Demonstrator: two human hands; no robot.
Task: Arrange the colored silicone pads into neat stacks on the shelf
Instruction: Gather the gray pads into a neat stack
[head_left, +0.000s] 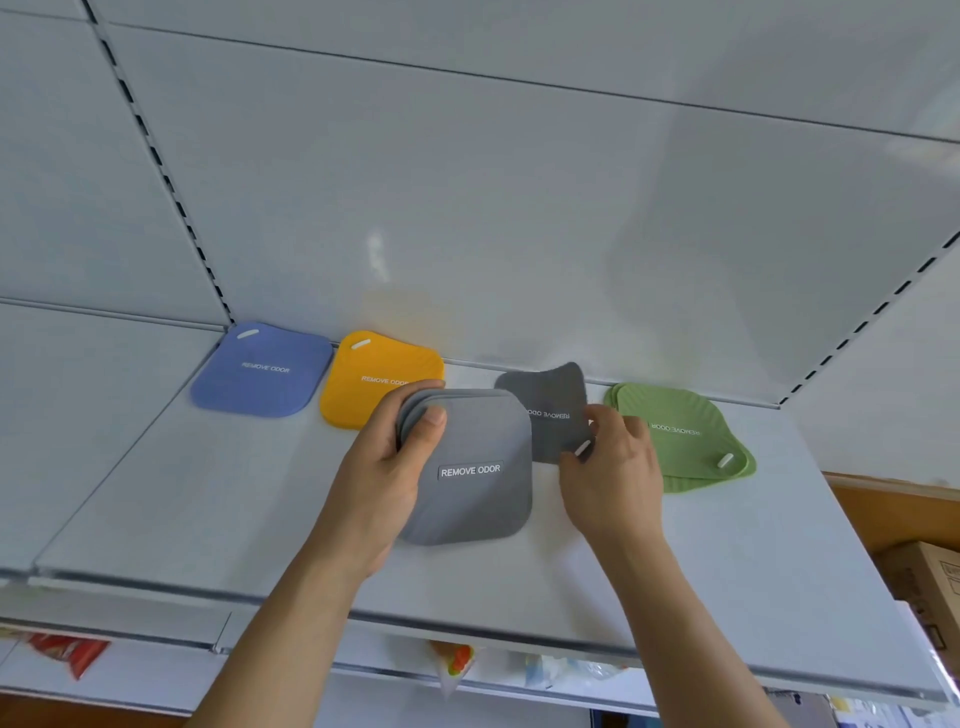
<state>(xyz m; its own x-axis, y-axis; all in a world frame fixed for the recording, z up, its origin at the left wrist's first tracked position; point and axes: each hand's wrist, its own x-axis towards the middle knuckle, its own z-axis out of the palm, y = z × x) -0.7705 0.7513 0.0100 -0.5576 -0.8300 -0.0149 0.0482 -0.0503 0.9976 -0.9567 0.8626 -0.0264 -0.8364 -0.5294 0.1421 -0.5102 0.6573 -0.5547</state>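
Your left hand (387, 457) grips a bundle of grey pads (470, 467) — thumb curled over the top left corner, fingers (415, 387) wrapped round the far edge. The bundle is held above the white shelf (208, 493), front face toward you, with "REMOVE ODOR" readable the right way up. Several pad edges fan out at the upper left corner, so it is more than one pad, but you cannot count them exactly.

Your right hand (615, 467) pinches the near corner of a single grey pad (553, 410) just to the right of the bundle. Its fingers are curled round the corner with the white hanging slot. That pad is bent, its far corner lifted, and its lettering reads upside down. Whether its near edge touches the shelf cannot be told.

On the shelf, along the back: a blue pad (262, 371) at far left, flat, white slot at its far corner. Just beside it, a yellow pad (374, 376), partly hidden behind your left fingers. At right, a green stack (680, 436) — at least two pads, loosely aligned, edges offset, lettering upside down, slot at the near right.

Below the shelf's front edge, packaged goods in red (67, 652) and in orange show on a lower level. A cardboard box (930, 582) sits at the far right.
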